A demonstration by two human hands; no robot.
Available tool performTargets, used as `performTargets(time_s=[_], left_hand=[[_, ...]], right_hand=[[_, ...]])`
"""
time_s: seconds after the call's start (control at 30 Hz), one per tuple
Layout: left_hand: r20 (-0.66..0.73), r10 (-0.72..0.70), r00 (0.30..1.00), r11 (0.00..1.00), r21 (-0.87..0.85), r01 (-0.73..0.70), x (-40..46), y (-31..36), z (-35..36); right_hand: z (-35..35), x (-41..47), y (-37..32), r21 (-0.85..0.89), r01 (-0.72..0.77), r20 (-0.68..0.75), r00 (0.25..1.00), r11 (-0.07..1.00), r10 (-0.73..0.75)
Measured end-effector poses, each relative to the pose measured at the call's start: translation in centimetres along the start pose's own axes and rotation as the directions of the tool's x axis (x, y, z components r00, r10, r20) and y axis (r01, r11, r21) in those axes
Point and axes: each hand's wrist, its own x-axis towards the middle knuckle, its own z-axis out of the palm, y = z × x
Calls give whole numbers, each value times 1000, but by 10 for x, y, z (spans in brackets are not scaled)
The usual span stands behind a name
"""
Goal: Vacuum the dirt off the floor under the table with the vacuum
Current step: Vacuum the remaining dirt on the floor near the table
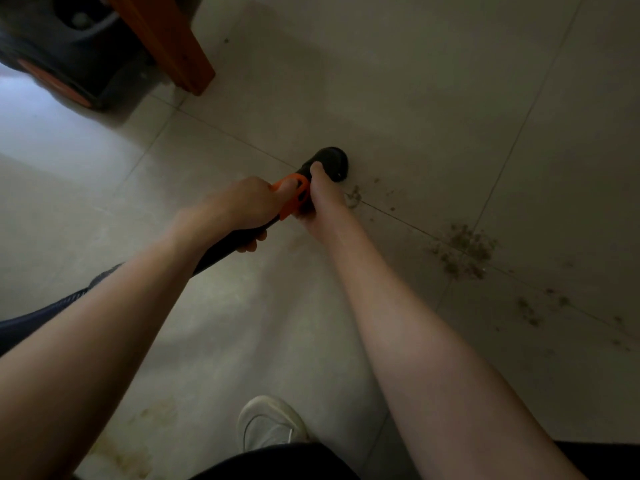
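Both hands on vacuum nozzle [327, 162], dirt [464, 251] to its right.
L hand [242, 211] fingers wrapped round wand [225, 247]; R hand [320, 206] prob. pinching the nozzle.

A single wide-angle head camera looks steeply down and forward at the tiled floor [398, 81], close over both outstretched forearms. Each grip, left [242, 209] and right [320, 206], sits near frame centre; a table leg [173, 43] stands beyond them, upper left, a shoe [270, 424] below them.
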Motion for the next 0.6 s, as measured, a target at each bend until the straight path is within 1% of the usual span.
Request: performTargets(time_s=[0.17,0.4,0.6], left_hand=[[19,-6,1000,999,32,5,-2,0,3],[68,-38,997,998,44,35,-18,-23,8],[90,-75,993,997,23,73,-33,-41,11]], right_hand=[[-5,-3,2,1,-13,-23,1000,1000,13],[-10,-16,29,4,-92,60,994,996,91],[-5,-29,50,20,-135,91,987,991,132]])
